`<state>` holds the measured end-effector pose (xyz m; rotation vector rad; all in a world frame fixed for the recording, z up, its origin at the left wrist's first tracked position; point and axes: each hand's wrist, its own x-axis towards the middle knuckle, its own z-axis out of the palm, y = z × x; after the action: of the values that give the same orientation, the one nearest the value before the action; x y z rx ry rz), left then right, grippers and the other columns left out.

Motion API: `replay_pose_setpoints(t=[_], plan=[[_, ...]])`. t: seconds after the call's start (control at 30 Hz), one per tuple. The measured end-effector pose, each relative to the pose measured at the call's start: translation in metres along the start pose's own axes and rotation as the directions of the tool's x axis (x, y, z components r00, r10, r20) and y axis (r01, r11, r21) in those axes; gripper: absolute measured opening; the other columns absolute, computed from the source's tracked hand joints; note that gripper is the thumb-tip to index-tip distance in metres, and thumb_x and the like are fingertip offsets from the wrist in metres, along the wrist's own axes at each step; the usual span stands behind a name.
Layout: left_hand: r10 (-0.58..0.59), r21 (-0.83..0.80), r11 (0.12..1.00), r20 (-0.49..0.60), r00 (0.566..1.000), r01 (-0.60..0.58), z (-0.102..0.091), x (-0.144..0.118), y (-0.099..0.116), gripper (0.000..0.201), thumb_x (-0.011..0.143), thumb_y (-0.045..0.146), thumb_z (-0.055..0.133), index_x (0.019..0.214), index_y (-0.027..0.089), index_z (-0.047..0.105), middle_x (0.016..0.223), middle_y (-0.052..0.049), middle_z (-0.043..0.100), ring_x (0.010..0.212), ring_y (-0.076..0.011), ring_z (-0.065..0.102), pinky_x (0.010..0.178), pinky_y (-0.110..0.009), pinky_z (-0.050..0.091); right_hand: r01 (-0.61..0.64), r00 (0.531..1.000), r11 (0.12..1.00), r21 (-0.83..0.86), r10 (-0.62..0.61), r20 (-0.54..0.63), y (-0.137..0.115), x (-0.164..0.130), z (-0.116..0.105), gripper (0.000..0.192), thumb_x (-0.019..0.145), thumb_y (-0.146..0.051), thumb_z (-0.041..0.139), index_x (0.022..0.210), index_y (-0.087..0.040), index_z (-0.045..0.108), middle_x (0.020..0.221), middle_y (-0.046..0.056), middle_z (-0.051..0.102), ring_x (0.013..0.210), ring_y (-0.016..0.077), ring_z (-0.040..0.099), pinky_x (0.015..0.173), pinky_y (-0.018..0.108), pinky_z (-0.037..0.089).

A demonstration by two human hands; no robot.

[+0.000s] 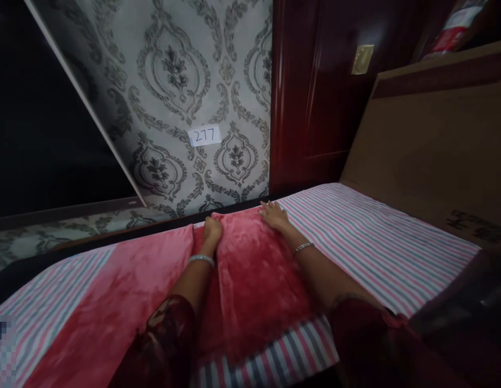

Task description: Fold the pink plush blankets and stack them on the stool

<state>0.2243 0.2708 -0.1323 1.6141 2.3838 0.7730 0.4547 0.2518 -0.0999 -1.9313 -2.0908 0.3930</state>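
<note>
A red plush cloth [258,264] lies in front of me, with a folded-over panel on the right and a wide panel on the left. Between these two panels shows a darker strip of the same cloth. My left hand [212,229] is closed on the far left corner of the right panel, its fingers partly hidden from view. At the far right corner of that panel, my right hand [275,215] rests with fingers spread on the cloth. Both wrists wear bracelets.
Under the cloth is a striped sheet [355,231] in pink, grey and white. A large cardboard box [436,151] stands at the right, with a bottle [454,29] above it. Patterned wallpaper [173,70], a dark red door [303,108] and a dark screen [52,134] bound the far side.
</note>
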Motion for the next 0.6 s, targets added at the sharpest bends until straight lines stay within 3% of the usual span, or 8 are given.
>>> replay_pose_setpoints(t=[0.13,0.23,0.6], plan=[[-0.098,-0.041,0.994,-0.018,0.995,0.097,0.010,-0.008,-0.005,0.036,0.099,0.032,0.046,0.126,0.012,0.058,0.112,-0.022,0.072,0.107,-0.0352,0.069,0.087,-0.047,0.052,0.032,0.999,0.999,-0.017,-0.031,0.011,0.009,0.011,0.035,0.056,0.105,-0.044,0.029,0.158,-0.027,0.030,0.168,0.004,0.018,0.155,0.0279,0.009,0.120,0.060,0.015],[-0.112,-0.071,0.992,-0.046,0.993,0.109,0.014,-0.008,-0.011,0.038,0.099,0.028,0.039,0.132,0.014,0.051,0.113,-0.020,0.072,0.107,-0.0331,0.069,0.086,-0.044,0.051,0.043,0.999,0.999,-0.026,-0.044,-0.008,0.017,0.013,0.050,0.056,0.105,-0.046,0.028,0.158,-0.029,0.030,0.168,0.003,0.019,0.154,0.0269,0.010,0.120,0.059,0.017],[-0.121,-0.071,0.991,-0.069,0.990,0.116,0.013,-0.007,-0.014,0.039,0.098,0.022,0.037,0.135,0.014,0.043,0.112,-0.018,0.073,0.100,-0.0300,0.071,0.086,-0.041,0.050,0.045,0.999,0.998,-0.044,-0.044,0.017,0.022,0.019,0.052,0.057,0.104,-0.048,0.024,0.158,-0.030,0.031,0.168,0.003,0.020,0.154,0.0266,0.012,0.119,0.057,0.020]])
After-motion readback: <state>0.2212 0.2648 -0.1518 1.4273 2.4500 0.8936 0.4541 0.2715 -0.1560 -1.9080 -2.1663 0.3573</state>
